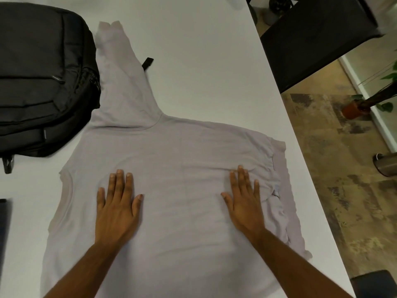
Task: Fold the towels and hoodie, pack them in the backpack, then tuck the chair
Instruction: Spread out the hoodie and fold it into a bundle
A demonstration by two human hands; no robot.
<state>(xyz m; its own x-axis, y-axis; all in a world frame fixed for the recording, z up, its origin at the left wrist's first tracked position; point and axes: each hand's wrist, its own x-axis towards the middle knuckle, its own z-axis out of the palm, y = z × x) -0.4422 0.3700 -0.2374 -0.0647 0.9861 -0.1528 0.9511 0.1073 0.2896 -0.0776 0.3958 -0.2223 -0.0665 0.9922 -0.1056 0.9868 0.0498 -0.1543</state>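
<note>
A person's left hand (pixel 117 208) and right hand (pixel 243 206) lie palm-down on a pale lilac-grey hoodie (pixel 171 190) spread across a white desk (pixel 204 61), the fingers (pixel 120 179) of both hands straight and slightly splayed, pressing flat on the cloth and gripping nothing. The hoodie lies at the near middle of the desk with its hood (pixel 122 82) stretched away toward the far left, its tip just beside a black backpack (pixel 43 82) that lies flat at the far left of the desk. The garment's right edge shows bunched, doubled cloth near the desk's right rim, which may be a sleeve already turned in, though the picture does not make that plain; the left side lies as a single flat edge. The hoodie looks smoothed out and at most partly folded: the body is still at full width and the hood is not yet turned down. No towels are in view, so whether they are folded or already packed cannot be told, and the backpack's zips appear closed from this angle. A small black strap end (pixel 147 63) pokes out beside the hood. Judging by this, the hoodie's folding, its packing and the tucking of the chair remain. A dark seat (pixel 373 283) shows at the lower right corner, a potted plant (pixel 365 104) on the floor beyond.
</note>
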